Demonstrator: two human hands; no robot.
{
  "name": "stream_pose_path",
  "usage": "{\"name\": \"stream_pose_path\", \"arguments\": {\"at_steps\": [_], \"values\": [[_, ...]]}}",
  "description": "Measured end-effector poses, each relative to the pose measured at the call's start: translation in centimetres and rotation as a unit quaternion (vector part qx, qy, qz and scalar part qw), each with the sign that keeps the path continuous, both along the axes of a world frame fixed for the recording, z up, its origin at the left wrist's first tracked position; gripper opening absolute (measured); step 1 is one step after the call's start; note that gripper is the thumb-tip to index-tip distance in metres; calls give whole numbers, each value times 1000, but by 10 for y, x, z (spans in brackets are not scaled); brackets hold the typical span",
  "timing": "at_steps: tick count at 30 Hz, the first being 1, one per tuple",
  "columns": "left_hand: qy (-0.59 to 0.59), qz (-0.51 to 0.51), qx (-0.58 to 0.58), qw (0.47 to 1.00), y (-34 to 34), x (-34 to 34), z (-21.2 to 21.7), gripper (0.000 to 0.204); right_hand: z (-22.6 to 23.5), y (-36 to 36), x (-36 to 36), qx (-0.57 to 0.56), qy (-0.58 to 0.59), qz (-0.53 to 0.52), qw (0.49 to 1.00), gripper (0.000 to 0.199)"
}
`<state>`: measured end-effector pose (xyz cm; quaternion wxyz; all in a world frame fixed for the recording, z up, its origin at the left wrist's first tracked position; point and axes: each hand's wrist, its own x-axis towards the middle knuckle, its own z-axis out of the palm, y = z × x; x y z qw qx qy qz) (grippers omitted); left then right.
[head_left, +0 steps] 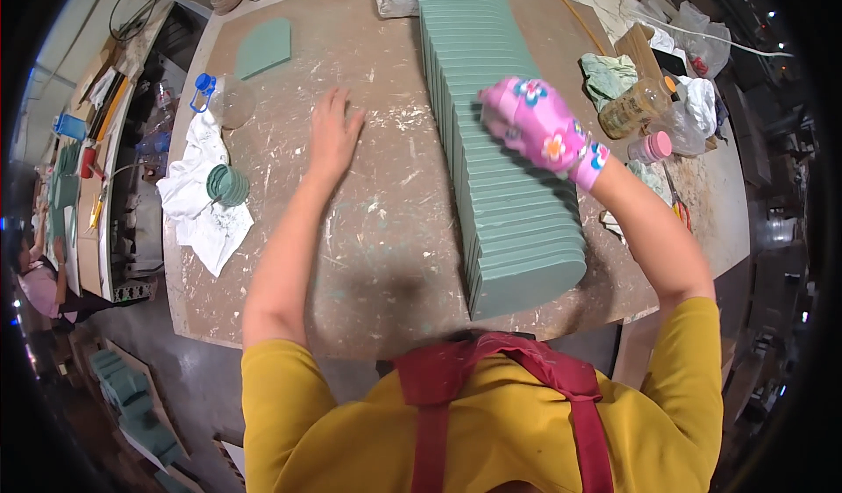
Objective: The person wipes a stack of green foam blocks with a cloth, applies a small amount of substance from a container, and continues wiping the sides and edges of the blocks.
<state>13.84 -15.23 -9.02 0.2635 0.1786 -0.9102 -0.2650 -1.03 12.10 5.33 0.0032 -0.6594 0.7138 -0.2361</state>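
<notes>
On the row of green slabs (509, 168) rests the gloved right hand (541, 127), fingers curled; left hand (333, 133) flat, fingers together

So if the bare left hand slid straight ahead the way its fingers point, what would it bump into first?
Probably nothing nearby. The left hand lies flat on the table, fingers pointing toward the far edge, with only bare tabletop ahead. The single green tile sits off to its left, likely missed.

Bright, even overhead light on the worktable (386, 230) — soft shadow of the person at lower centre. Right hand (537, 125) motion-blurred. Heavy fisheye bending, black vignette at corners — left and right margins dim, smeared.
</notes>
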Motion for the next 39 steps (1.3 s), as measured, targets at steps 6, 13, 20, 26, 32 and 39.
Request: {"name": "stream_pose_path", "arguments": {"at_steps": [6,13,20,26,32,39], "values": [[-108,103,-78,986,-14,-9,-35,52,-5,-7,26,68,99,42,992,39],[-102,103,-89,985,-16,-9,-34,48,4,-5,35,46,106,-6,993,33],[-127,107,-99,981,-10,-16,-34,46,-14,2,-13,-50,122,-98,986,25],[-125,116,-101,980,-8,-13,-28,43,-20,42,-11,-26,50,-116,992,16],[-117,117,-106,981,-10,-9,-29,41,1,58,18,-22,92,-70,993,13],[-125,128,-107,978,-5,-11,-27,40,-20,31,-17,-46,71,-31,996,33]]}}
